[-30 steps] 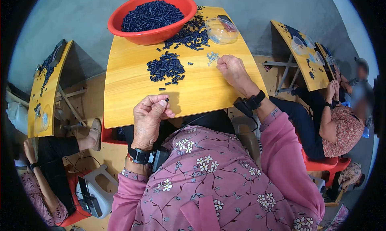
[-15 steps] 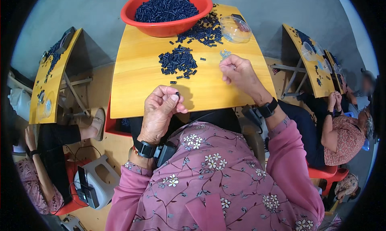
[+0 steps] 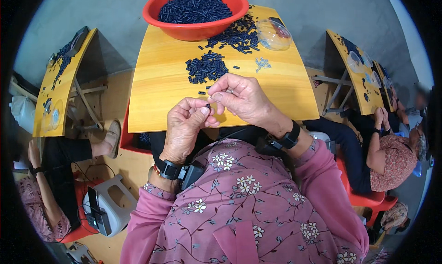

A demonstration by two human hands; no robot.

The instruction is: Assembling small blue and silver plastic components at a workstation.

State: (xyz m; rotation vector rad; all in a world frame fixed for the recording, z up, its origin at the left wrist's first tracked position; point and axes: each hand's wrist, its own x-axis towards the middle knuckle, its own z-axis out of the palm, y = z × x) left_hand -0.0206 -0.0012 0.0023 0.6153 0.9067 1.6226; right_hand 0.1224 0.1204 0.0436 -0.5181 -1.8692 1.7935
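"What do you have on your feed?"

"I'm watching through the head camera. The left hand point(image 3: 185, 128) grips a small black piece point(image 3: 208, 106) between thumb and fingers. That piece is on the near side of the red basin point(image 3: 195, 30), well apart from it, over the near edge of the yellow table point(image 3: 159, 91)."

"And the right hand point(image 3: 243, 100)?"

"It's nearer me than the basin too, fingertips drawn into a pinch right beside the black piece. Whatever may be between them is too small for me to tell."

"What's around the basin?"

"It stands at the table's far end, heaped with dark pieces point(image 3: 195, 7). A loose spread of black parts point(image 3: 239, 36) lies just beside it, to its right. Nearer me than the basin, I see a denser black pile point(image 3: 206, 67); a single black part point(image 3: 236, 67) lies to that pile's right, closer to me than the basin."

"Anything paler?"

"Yes, a little cluster of silvery bits point(image 3: 263, 64), nearer me than the basin and off to its right. A clear plastic bowl point(image 3: 271, 39) sits to the basin's right, beyond the spread."
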